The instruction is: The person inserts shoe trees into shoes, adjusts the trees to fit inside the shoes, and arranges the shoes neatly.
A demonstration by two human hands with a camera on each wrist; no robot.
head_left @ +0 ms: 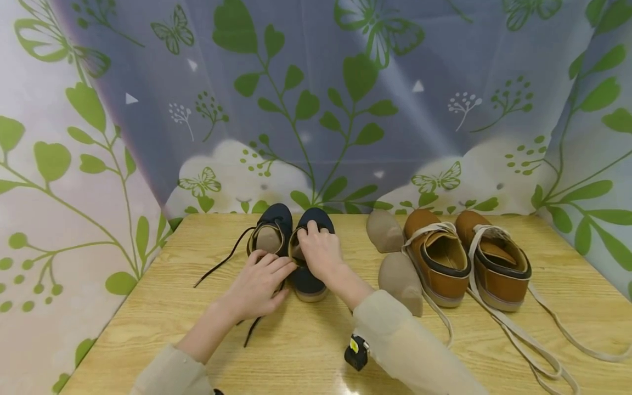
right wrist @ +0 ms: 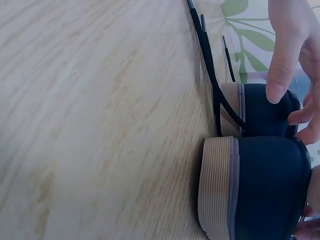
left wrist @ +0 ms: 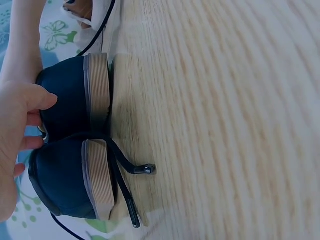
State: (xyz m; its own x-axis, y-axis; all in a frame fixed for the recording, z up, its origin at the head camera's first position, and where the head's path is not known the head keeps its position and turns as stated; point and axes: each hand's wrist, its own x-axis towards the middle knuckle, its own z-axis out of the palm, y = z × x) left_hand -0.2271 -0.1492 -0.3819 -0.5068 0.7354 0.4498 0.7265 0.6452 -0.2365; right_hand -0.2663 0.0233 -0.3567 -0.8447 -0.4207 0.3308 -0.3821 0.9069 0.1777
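Two navy lace-up shoes stand side by side, toes away from me. The left navy shoe [head_left: 277,215] holds a beige shoe insert [head_left: 268,240] in its opening, and its dark laces trail on the table. My left hand [head_left: 259,282] lies over the gap between the heels. Its thumb is beside the right navy shoe's [head_left: 309,284] heel and its fingertips are at the collar. My right hand [head_left: 321,249] reaches over that shoe's opening, fingers curled at the tongue; what lies under them is hidden. In the left wrist view both heels [left wrist: 65,100] show, with thick ribbed soles.
Right of my hands, two loose beige shoe inserts [head_left: 401,278] lie on the wooden table [head_left: 316,351]. Beyond them stand brown shoes [head_left: 446,285] with long pale laces [head_left: 528,351] spread toward the front. A patterned cloth [head_left: 321,109] rises behind the table.
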